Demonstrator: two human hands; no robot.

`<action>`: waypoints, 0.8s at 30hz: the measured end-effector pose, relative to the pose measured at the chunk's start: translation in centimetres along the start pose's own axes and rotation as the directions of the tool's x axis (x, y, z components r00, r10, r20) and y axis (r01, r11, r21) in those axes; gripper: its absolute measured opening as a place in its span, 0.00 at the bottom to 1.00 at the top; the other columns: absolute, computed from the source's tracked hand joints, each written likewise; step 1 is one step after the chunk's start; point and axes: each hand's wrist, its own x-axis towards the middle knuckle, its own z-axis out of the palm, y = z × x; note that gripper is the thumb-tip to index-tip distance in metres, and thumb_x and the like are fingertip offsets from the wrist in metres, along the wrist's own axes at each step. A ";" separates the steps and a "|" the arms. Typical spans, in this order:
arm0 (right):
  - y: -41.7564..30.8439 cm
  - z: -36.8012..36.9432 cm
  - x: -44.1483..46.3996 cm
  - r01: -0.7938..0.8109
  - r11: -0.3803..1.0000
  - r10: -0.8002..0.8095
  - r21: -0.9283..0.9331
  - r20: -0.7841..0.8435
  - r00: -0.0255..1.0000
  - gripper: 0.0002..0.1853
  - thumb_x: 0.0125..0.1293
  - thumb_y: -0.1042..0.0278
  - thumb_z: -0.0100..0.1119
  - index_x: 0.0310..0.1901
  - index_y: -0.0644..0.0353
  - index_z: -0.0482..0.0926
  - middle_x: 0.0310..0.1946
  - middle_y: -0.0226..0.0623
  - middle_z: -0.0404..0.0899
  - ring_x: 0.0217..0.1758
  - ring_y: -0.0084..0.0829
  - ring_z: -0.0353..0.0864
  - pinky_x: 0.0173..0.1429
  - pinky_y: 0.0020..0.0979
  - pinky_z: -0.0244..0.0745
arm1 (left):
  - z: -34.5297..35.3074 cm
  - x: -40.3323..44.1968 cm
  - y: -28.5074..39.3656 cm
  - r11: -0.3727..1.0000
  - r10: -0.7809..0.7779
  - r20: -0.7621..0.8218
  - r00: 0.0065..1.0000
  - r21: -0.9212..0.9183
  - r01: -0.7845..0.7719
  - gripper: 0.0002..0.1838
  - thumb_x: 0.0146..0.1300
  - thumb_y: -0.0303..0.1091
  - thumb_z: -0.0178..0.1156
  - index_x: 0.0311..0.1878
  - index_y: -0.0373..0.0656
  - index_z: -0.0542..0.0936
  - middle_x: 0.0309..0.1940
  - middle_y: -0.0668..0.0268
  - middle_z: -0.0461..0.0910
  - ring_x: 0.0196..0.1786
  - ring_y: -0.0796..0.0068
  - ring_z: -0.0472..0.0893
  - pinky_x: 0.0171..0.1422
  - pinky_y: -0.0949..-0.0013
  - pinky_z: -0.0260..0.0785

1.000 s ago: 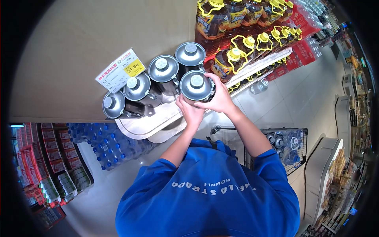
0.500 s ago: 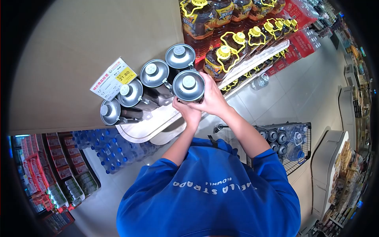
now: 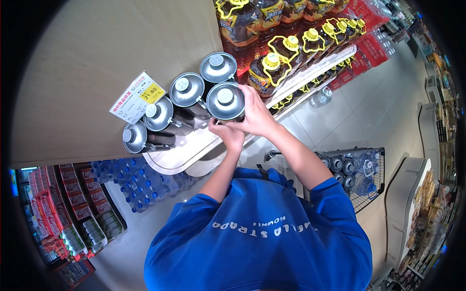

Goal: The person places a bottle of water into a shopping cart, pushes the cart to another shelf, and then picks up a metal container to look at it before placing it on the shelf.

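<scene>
Both of my hands hold a silver-topped can [image 3: 225, 99] with a pale screw cap, over the shelf edge. My right hand [image 3: 257, 115] wraps around the can's right side. My left hand [image 3: 230, 134] grips it low at the near side; some of its fingers are hidden under the can. Several similar cans [image 3: 187, 89] with side handles stand in a bent row on the light shelf [image 3: 170, 163], close to the held one. Behind them a price sign [image 3: 138, 98] reading 21.80 leans at the beige panel.
Large bottles with yellow caps and handles [image 3: 272, 68] fill the shelf to the right. A black wire cart [image 3: 381, 169] holds more cans and clear bottles. Packs of blue-capped water bottles [image 3: 141, 184] sit low at left. Another display [image 3: 405, 208] stands at far right.
Both hands and the held can have shifted slightly left and up, nearer to the row of cans. My grip looks the same.
</scene>
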 end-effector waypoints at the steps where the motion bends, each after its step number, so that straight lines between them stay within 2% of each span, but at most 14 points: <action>1: 0.0 0.0 0.0 0.000 1.000 0.000 -0.006 -0.001 1.000 0.63 0.44 0.52 0.85 0.74 0.67 0.51 0.69 0.58 0.61 0.75 0.58 0.62 0.79 0.49 0.59 | 0.0 0.0 0.0 0.999 0.025 0.000 1.000 0.029 -0.025 0.48 0.55 0.33 0.72 0.66 0.25 0.49 0.62 0.40 0.53 0.68 0.43 0.57 0.76 0.43 0.47; 12: -0.9 1.0 -0.6 -0.062 0.998 0.060 -0.030 -0.055 0.997 0.64 0.42 0.55 0.87 0.74 0.67 0.50 0.68 0.60 0.62 0.74 0.59 0.61 0.78 0.50 0.60 | -0.7 1.1 -1.7 0.994 0.034 0.140 0.990 0.093 -0.048 0.51 0.56 0.36 0.73 0.69 0.21 0.48 0.65 0.36 0.54 0.70 0.42 0.57 0.77 0.45 0.47; 20: -1.6 1.2 -0.9 -0.147 0.987 0.144 -0.058 -0.057 0.988 0.63 0.46 0.51 0.84 0.75 0.66 0.49 0.69 0.61 0.61 0.75 0.59 0.61 0.79 0.51 0.59 | -1.1 1.3 -1.5 0.999 0.017 0.114 0.993 0.038 -0.021 0.49 0.57 0.35 0.72 0.68 0.19 0.49 0.64 0.36 0.55 0.71 0.40 0.58 0.78 0.45 0.48; 23: -2.1 1.6 -1.2 -0.186 0.980 0.180 -0.073 -0.080 0.980 0.63 0.46 0.50 0.84 0.75 0.67 0.49 0.69 0.61 0.60 0.75 0.60 0.61 0.79 0.51 0.59 | -1.3 1.7 -1.4 0.999 -0.004 0.144 0.990 -0.035 0.009 0.48 0.57 0.34 0.71 0.68 0.19 0.49 0.64 0.35 0.55 0.71 0.40 0.58 0.77 0.45 0.49; 24: -2.1 1.7 -1.2 -0.189 0.979 0.182 -0.080 -0.085 0.980 0.63 0.46 0.49 0.84 0.75 0.67 0.49 0.69 0.61 0.60 0.75 0.60 0.61 0.79 0.51 0.59 | -1.2 1.9 -2.0 1.000 0.013 0.171 0.985 -0.005 -0.013 0.48 0.57 0.34 0.72 0.67 0.19 0.49 0.63 0.36 0.55 0.71 0.40 0.58 0.77 0.45 0.49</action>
